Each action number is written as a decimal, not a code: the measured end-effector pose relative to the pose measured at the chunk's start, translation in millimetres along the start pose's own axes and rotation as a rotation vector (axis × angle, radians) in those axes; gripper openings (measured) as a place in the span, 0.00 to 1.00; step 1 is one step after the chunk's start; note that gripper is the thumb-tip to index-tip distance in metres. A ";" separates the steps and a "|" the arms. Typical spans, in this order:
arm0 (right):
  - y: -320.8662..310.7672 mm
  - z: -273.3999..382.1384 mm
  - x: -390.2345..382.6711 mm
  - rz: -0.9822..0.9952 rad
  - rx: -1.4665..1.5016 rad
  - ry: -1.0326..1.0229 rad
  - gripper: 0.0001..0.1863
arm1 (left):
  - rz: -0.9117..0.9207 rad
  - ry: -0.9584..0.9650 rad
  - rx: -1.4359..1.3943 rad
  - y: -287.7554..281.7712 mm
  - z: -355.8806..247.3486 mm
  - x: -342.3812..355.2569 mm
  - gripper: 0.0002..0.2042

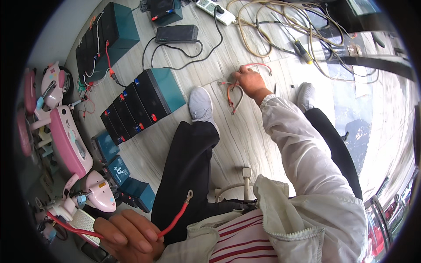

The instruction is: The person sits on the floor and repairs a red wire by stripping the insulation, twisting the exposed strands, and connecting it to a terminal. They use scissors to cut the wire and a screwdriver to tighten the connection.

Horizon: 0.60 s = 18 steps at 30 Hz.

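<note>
Near the lower left my left hand point(129, 234) is closed round a thick red cable point(179, 215). A bare metal ring terminal point(190, 193) tips the end that points up. Out on the floor, between the grey shoes, my right hand point(251, 81) has its fingers curled down round a short red cable point(262, 65). That cable's ringed end curves away to the right; the fingertips are partly hidden. Just left of this hand lies a bent brown-orange cable piece point(229, 95) with ring ends.
Rows of black-and-teal batteries point(164, 90) stand at left, with a black power adapter point(177, 33) beyond. A power strip point(215, 12), coiled tan cable point(252, 50) and a screwdriver point(302, 52) lie at the far side. Pink scooter-like vehicles point(70, 140) line the left edge.
</note>
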State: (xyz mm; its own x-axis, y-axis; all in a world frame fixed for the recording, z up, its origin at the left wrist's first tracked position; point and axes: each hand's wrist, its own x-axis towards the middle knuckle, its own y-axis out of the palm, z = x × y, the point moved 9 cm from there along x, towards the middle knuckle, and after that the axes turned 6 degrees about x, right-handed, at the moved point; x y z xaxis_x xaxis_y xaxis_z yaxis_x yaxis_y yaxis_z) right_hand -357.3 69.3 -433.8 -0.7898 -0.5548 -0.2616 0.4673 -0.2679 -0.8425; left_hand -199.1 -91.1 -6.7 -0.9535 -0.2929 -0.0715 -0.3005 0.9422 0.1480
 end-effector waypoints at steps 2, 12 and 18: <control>0.7 9.0 18.7 0.074 -0.161 -0.151 0.09 | -0.046 -0.013 0.057 1.0 2.3 10.3 0.03; -167.9 -6.6 38.8 0.107 0.461 -0.103 0.06 | 0.086 -0.282 0.245 37.0 53.7 106.6 0.10; -238.7 7.9 -15.1 0.203 1.354 0.172 0.02 | 0.366 -0.590 0.336 87.0 164.9 185.6 0.13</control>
State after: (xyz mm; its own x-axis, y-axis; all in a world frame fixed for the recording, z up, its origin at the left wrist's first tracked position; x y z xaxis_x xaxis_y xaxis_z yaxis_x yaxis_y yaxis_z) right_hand -453.8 135.5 -225.0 -0.6544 -0.5990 -0.4615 0.5190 -0.7997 0.3020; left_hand -398.2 -36.6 -169.7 -0.7918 0.0929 -0.6036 0.1446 0.9888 -0.0376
